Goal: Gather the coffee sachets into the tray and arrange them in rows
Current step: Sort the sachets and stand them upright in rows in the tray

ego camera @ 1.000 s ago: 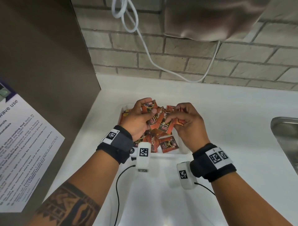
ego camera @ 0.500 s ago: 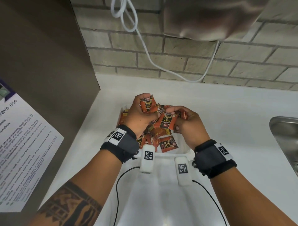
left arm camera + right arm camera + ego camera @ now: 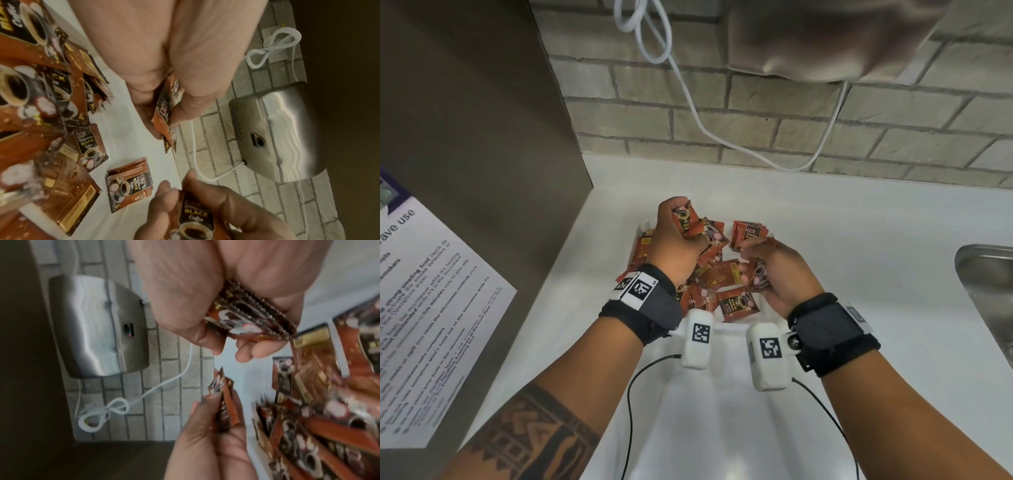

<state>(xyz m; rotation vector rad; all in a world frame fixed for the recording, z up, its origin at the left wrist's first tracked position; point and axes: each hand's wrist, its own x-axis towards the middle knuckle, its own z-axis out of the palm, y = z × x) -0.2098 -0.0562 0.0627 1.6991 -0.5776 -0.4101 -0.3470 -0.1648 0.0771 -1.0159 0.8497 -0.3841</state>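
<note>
We stand at a white counter [image 3: 825, 240] below a brick wall. On it sits a shallow white tray [image 3: 736, 325] holding a loose heap of orange-brown coffee sachets [image 3: 738, 303]. One small squared stack [image 3: 750, 230] rests at the tray's far right; most sorting remains, we judge. Our left hand [image 3: 674, 240] grips several sachets, and our right hand [image 3: 774, 270] clasps a thin bundle, fingers curled.

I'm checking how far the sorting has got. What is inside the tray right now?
Inside the white tray: a jumbled heap of coffee sachets and one neat stack at the far right. The left hand and right hand each hold sachets, covering what lies beneath.
</note>
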